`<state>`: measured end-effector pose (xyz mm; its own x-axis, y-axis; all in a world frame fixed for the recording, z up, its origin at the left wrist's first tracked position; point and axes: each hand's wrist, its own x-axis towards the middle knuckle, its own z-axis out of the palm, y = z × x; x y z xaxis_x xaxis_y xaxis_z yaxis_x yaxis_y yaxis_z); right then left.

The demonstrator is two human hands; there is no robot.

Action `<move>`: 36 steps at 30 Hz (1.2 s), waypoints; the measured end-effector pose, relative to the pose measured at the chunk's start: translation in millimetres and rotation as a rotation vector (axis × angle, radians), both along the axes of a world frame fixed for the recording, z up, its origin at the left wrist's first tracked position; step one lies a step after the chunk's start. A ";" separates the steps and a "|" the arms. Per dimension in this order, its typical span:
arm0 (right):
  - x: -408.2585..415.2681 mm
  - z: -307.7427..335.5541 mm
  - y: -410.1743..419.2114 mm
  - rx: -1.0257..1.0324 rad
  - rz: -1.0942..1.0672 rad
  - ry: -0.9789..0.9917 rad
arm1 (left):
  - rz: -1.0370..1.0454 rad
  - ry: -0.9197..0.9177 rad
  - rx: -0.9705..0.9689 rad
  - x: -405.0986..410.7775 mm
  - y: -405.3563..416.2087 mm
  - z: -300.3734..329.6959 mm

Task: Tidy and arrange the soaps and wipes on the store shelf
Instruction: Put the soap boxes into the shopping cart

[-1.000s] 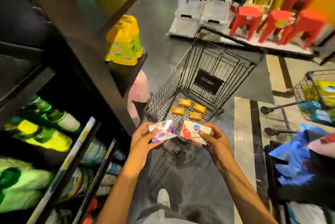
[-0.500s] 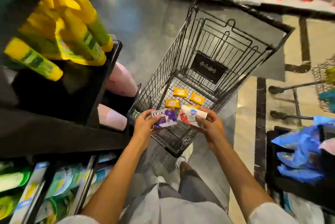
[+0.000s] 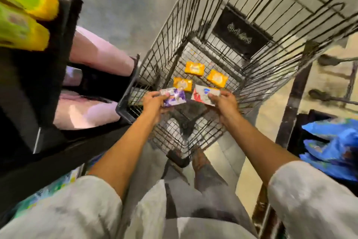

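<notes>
My left hand (image 3: pixel 154 101) grips a purple-and-white soap pack (image 3: pixel 175 97). My right hand (image 3: pixel 224 101) grips a white soap pack with red and blue print (image 3: pixel 202 94). Both packs are held side by side over the near end of a wire shopping cart (image 3: pixel 174 18). Three orange soap packs (image 3: pixel 194 68) lie on the cart's floor just beyond my hands. The view is blurred.
A dark shelf unit (image 3: pixel 64 45) stands to the left with yellow-green bottles (image 3: pixel 23 14) above and pink packs (image 3: pixel 96 53) lower down. Blue bags (image 3: pixel 333 145) lie at the right. My legs and a shoe show below the cart.
The view has tilted downward and closer to the cart. Both hands have stayed together over the cart, each holding its soap pack.
</notes>
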<state>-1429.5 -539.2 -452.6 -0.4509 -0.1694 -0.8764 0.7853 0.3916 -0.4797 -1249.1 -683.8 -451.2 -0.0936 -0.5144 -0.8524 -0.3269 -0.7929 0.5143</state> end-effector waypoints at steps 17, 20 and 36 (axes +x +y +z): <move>-58.0 -172.4 -21.2 0.275 0.158 -0.088 | -0.077 -0.056 0.149 -62.6 -45.2 -177.8; -61.4 -183.1 -20.9 0.303 0.152 -0.053 | -0.064 -0.077 0.134 -66.7 -48.6 -188.2; -53.0 -139.5 -18.3 0.455 0.578 0.286 | -0.339 -0.329 -0.133 -52.0 -53.0 -143.9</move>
